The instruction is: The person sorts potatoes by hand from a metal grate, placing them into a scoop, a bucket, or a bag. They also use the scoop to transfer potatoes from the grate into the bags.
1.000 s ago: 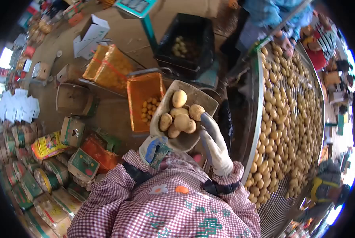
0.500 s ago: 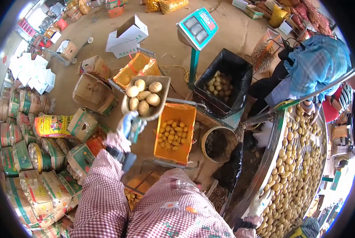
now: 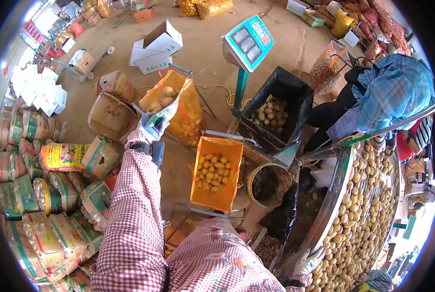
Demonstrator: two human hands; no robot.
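Observation:
My gloved left hand (image 3: 153, 127) grips a grey scoop (image 3: 168, 113), tipped into the mouth of an orange mesh bag (image 3: 186, 114). Large potatoes (image 3: 168, 92) show at the bag's opening, beyond the scoop. Resting at the near edge of the sorting table (image 3: 332, 194), my gloved right hand (image 3: 309, 261) has its fingers stretched out beside the potatoes (image 3: 356, 209) spread there. Below the left forearm's reach, a second orange bag (image 3: 216, 194) stands open in a metal frame with smaller potatoes inside.
A digital scale (image 3: 249, 43) stands ahead, with a black-lined crate (image 3: 295, 92) of potatoes near it. A round bucket (image 3: 249, 187) sits by the sorting table. Filled boxes (image 3: 45, 238) are stacked at left. Another person (image 3: 395, 90) bends over the table's far end.
My left hand has moved forward and tilted the scoop, so its potatoes are now at the bag's mouth. My right hand has drawn back from the potatoes to the table edge.

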